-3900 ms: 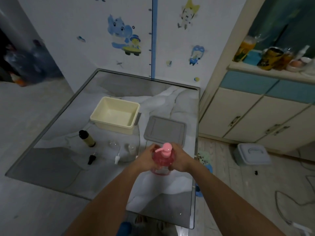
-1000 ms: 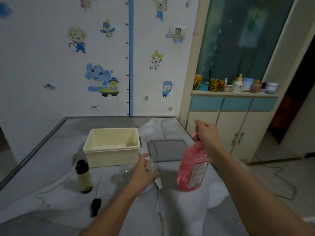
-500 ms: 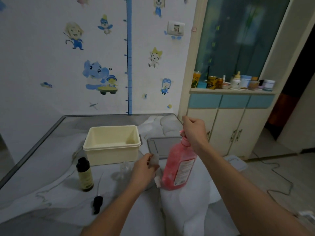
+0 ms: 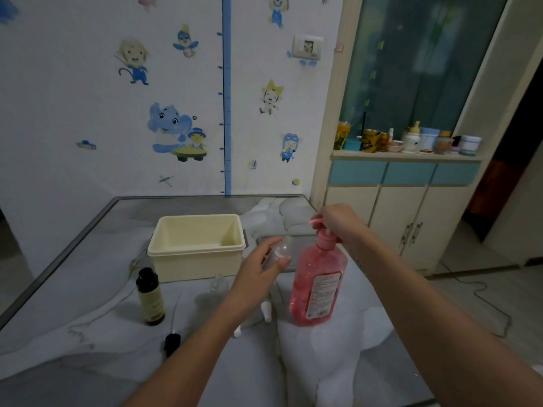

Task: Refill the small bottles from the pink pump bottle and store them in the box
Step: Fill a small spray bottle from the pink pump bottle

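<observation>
The pink pump bottle (image 4: pixel 318 280) stands on the table right of centre. My right hand (image 4: pixel 338 221) grips its pump head from above. My left hand (image 4: pixel 261 265) holds a small clear bottle (image 4: pixel 279 249) lifted off the table, just left of the pump spout. A second small clear bottle (image 4: pixel 219 284) stands behind my left wrist. The cream box (image 4: pixel 198 245) sits open and empty at the back. A dark brown bottle (image 4: pixel 150 296) stands to the left, with its black dropper cap (image 4: pixel 172 342) lying in front of it.
A grey lid (image 4: pixel 296 242) lies flat behind the pink bottle, right of the box. White caps (image 4: pixel 266 311) lie on the table under my left forearm. The table's right edge is close to the pink bottle, with a cabinet (image 4: pixel 396 218) beyond.
My left hand has lifted the small clear bottle off the table up towards the pump spout. The pink bottle has been set upright, with my right hand still on the pump head.
</observation>
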